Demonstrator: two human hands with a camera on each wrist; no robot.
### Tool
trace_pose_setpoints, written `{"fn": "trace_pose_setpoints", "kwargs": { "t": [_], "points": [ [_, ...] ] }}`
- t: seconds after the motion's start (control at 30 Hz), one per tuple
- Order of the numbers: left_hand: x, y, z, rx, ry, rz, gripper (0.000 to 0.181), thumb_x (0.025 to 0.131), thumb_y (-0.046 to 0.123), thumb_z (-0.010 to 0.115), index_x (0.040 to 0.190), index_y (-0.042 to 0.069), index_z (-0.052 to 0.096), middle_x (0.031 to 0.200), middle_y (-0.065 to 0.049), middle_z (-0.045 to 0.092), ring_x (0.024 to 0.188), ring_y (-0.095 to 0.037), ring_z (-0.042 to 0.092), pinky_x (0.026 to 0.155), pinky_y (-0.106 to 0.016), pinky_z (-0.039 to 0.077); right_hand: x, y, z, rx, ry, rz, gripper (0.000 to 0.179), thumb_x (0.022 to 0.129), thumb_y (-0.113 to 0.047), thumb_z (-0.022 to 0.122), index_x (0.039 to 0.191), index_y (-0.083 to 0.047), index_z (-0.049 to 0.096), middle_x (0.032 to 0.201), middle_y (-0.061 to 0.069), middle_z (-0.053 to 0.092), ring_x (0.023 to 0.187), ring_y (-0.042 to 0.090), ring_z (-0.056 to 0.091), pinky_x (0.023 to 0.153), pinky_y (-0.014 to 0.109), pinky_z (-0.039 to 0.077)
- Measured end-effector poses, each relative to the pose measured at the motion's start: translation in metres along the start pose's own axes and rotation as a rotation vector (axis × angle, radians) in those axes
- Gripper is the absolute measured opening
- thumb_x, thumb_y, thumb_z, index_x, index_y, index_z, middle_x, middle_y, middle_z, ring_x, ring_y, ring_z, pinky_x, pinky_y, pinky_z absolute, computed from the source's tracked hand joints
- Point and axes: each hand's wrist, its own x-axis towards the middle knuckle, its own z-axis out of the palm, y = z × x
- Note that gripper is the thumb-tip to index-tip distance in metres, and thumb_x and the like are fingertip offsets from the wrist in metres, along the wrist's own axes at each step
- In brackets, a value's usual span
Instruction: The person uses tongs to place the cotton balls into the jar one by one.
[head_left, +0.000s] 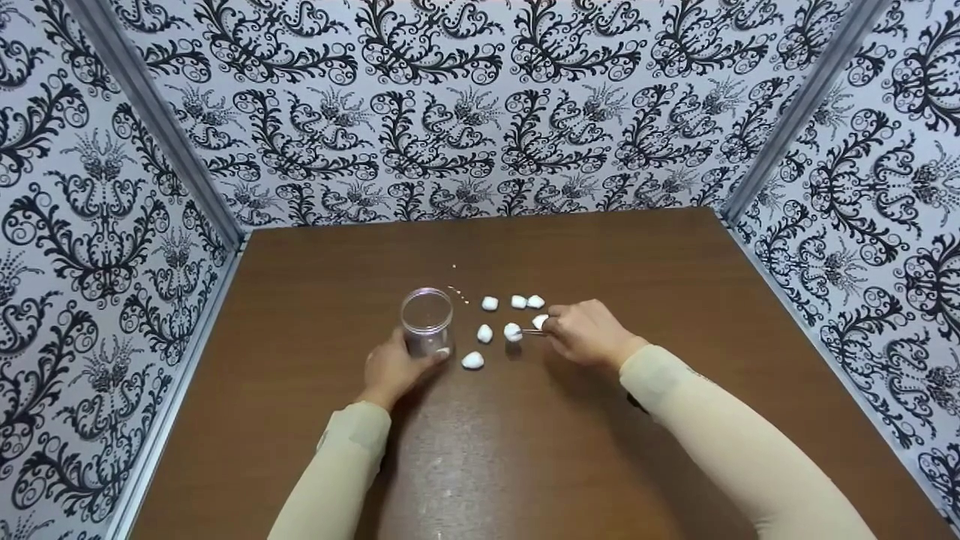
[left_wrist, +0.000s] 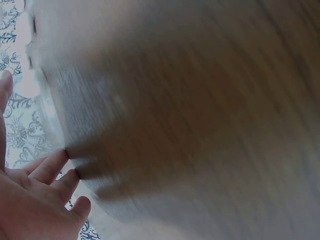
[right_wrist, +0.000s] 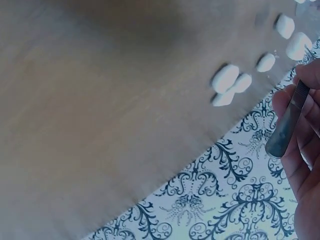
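Observation:
A clear, open-topped plastic jar (head_left: 427, 330) stands on the wooden table, and my left hand (head_left: 397, 367) holds it low down, thumb at the near side. In the left wrist view the fingers (left_wrist: 52, 167) of that hand show, with little of the jar visible. Metal tweezers (right_wrist: 290, 120) are pinched in my right hand (head_left: 589, 334). At their tips is a white cotton ball (head_left: 512, 332), which appears raised off the table, a shadow below it. A second cotton ball (head_left: 540, 322) lies partly hidden beside the right fingers. More loose cotton balls (head_left: 485, 334) lie between the hands.
Several cotton balls, such as one at the back (head_left: 490, 303) and one nearer (head_left: 472, 361), are spread right of the jar. Tiny pale specks (head_left: 460, 293) lie behind it. Patterned walls (head_left: 480, 150) enclose the brown table (head_left: 480, 465) at the back and sides.

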Motion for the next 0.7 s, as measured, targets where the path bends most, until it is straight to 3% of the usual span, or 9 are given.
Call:
{"fn": "trace_pose_setpoints", "kwargs": {
  "t": [0.4, 0.7],
  "points": [
    [0.0, 0.0, -0.001, 0.02, -0.006, 0.002, 0.09, 0.075, 0.058, 0.08, 0.137, 0.0, 0.05, 0.118, -0.023, 0.067, 0.11, -0.043, 0.061, 0.095, -0.056, 0.043, 0.032, 0.003, -0.023, -0.034, 0.077, -0.056, 0.01, 0.079, -0.016, 0.074, 0.075, -0.013, 0.066, 0.069, 0.0, 0.052, 0.044, 0.019, 0.046, 0.038, 0.04, 0.04],
    [0.0, 0.001, 0.0, 0.026, -0.016, -0.008, 0.095, 0.074, 0.061, 0.079, 0.141, 0.001, 0.048, 0.118, -0.024, 0.066, 0.111, -0.044, 0.06, 0.095, -0.056, 0.044, 0.07, -0.007, -0.045, -0.052, 0.04, -0.077, 0.003, 0.082, -0.015, 0.068, 0.08, -0.012, 0.07, 0.074, 0.0, 0.056, 0.049, 0.02, 0.053, 0.041, 0.04, 0.043]
  ]
}}
